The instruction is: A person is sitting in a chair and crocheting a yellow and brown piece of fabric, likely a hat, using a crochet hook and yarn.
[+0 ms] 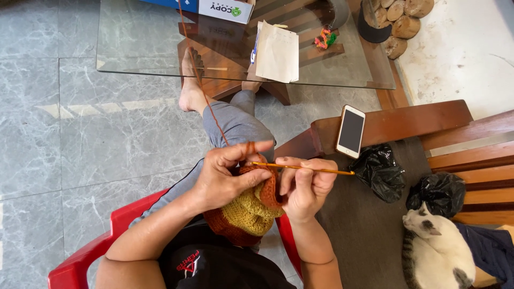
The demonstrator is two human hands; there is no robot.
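Left hand (222, 179) pinches the crochet piece (249, 211) in the lap, rust yarn (206, 101) looped over a finger. Right hand (305, 187) grips the hook (300, 168). Fabric looks soft, light, floppy; best held near the working edge.

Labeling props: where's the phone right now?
Head view, right of centre: the phone lies screen up on the wooden armrest, just above the right hand and the hook.

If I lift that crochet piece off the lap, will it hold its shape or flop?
Likely floppy: the crochet piece already sags in folds under the left hand. Probably light, being yarn. It would tug, since the orange yarn strand and the hook in the right hand are attached.
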